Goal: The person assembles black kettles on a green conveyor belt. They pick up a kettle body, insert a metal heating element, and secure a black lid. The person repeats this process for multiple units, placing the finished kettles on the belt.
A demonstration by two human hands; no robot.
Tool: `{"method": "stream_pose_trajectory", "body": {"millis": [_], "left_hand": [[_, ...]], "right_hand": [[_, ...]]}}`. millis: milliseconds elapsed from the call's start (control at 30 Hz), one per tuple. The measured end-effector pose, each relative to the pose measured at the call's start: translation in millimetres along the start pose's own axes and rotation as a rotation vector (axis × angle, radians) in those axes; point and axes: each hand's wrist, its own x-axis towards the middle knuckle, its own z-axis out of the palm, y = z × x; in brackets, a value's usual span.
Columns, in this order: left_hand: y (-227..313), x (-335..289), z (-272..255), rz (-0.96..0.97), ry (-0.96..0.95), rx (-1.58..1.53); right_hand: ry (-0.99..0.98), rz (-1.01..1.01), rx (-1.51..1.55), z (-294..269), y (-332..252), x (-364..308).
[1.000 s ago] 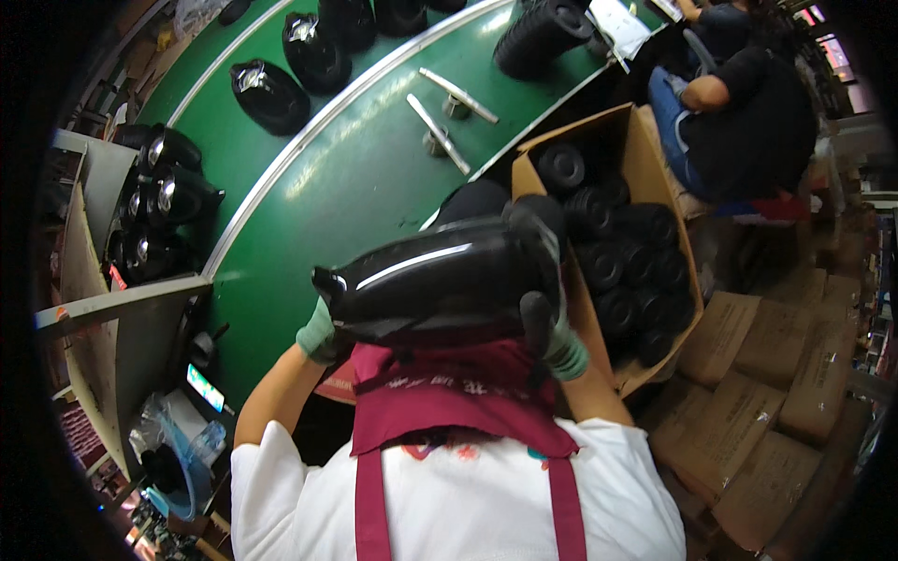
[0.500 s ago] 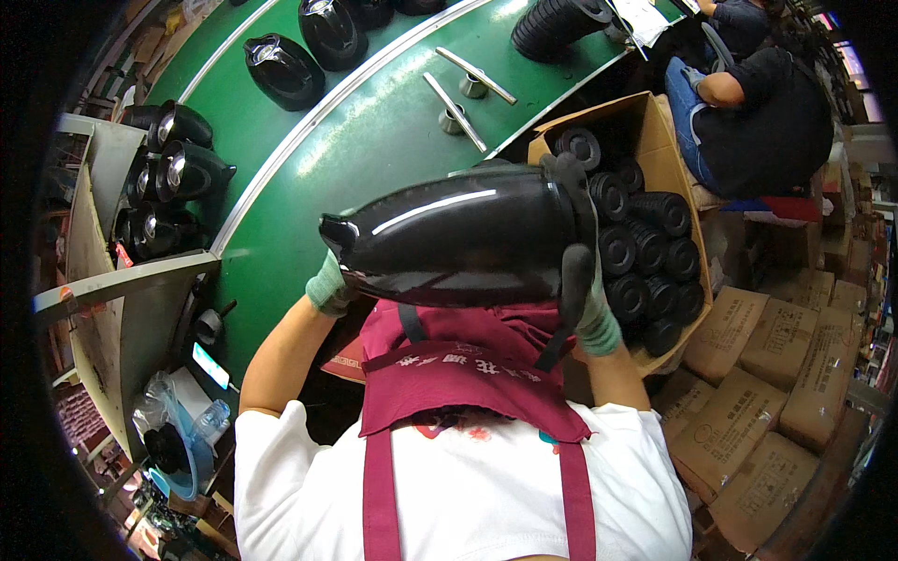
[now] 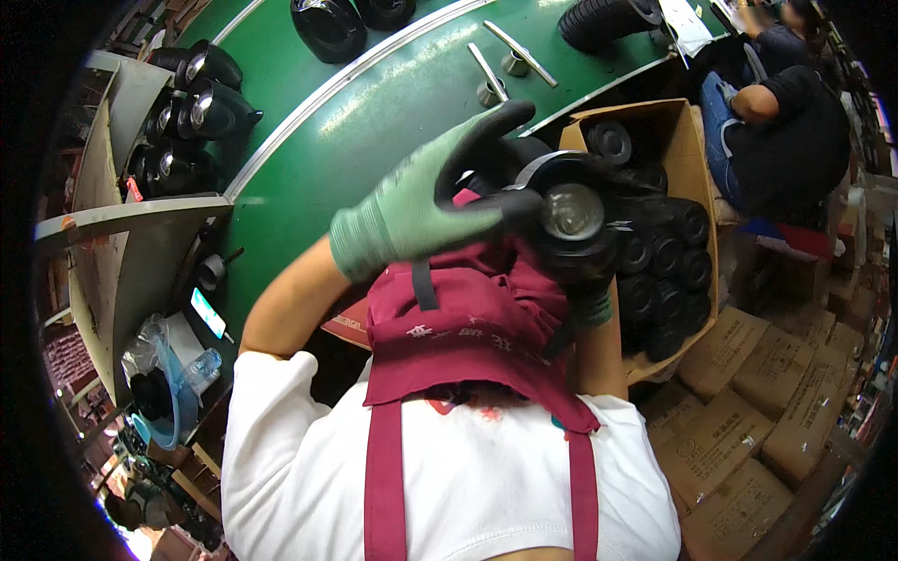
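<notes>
"What had changed in that half second?"

"The black vessel (image 3: 572, 215) had swung round. Before, it lay sideways between both hands, spout toward the left; now its round end, pale in the middle, faced up at the camera."

"And the hands?"

"The left hand (image 3: 426, 194) had left the spout and come across to that end, thumb and fingers spread apart. Its lower fingertips overlapped the rim, though I couldn't tell whether they touched. The right hand (image 3: 592, 309) was mostly behind the vessel, so I couldn't tell how it gripped."

"Where was the vessel, then?"

"In front of the chest, toward the right, just beside the open cardboard box (image 3: 706, 178) of black round parts (image 3: 666, 304)."

"Any writing?"

"Pale characters ran across the maroon apron (image 3: 440, 365), and smaller pale lettering showed on a red item (image 3: 349, 323) at its left. The brown cartons (image 3: 718, 444) bore dark print, and the left glove's back had faint, blurred marks."
</notes>
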Motion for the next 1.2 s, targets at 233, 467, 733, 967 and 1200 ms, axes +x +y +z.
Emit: {"method": "stream_pose_trajectory", "body": {"millis": [233, 467, 733, 967, 1200], "left_hand": [[19, -22, 45, 0.539, 0.294, 0.856], [13, -27, 58, 0.581, 0.325, 0.879], [-6, -27, 51, 0.675, 0.373, 0.794], [-58, -70, 42, 0.341, -0.071, 0.697], [-93, -48, 49, 0.114, 0.053, 0.586]], "right_hand": [[0.025, 0.021, 0.009, 3, -3, -7], [0.06, 0.017, 0.023, -1, -2, -3], [0.134, 0.224, 0.062, -19, -3, -56], [0.337, 0.184, -0.15, -38, -107, -31], [-0.571, -0.258, -1.516, 17, -85, 22]]}}
